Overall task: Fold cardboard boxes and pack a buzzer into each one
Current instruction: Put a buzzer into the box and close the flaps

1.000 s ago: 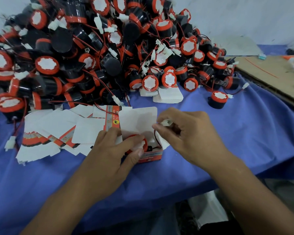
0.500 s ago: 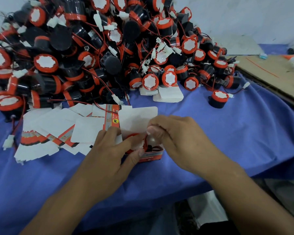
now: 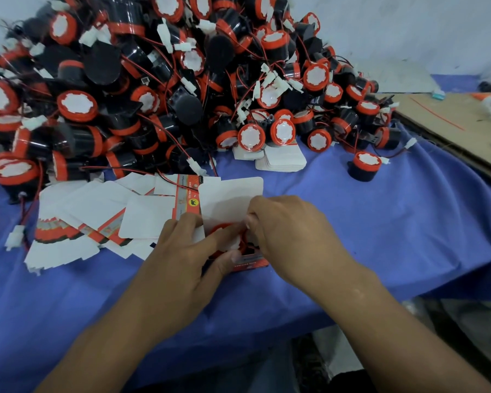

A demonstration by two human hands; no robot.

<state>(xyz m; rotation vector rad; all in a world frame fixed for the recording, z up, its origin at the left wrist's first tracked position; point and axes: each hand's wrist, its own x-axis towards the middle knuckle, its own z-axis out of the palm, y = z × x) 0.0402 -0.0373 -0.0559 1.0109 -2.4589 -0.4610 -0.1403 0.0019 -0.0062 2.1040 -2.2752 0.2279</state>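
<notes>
A small red-and-white cardboard box (image 3: pixel 251 262) stands open on the blue cloth, its white lid flap (image 3: pixel 230 198) raised behind. A red-capped buzzer (image 3: pixel 224 228) sits in its mouth. My left hand (image 3: pixel 182 256) grips the box from the left, thumb on the front wall and forefinger across the buzzer. My right hand (image 3: pixel 287 236) has its curled fingertips pushed down into the box beside the buzzer, over the red wire; what it pinches is hidden.
A big heap of black-and-red buzzers (image 3: pixel 153 89) with wires fills the back left. Flat box blanks (image 3: pixel 77 219) lie left of my hands, a small white stack (image 3: pixel 281 160) behind. One loose buzzer (image 3: pixel 363 165) stands at right. Brown cardboard sheet (image 3: pixel 459 120) far right.
My right hand has moved left and down, from holding the white connector above the box to tucking its fingertips into the box. My left hand has kept its hold.
</notes>
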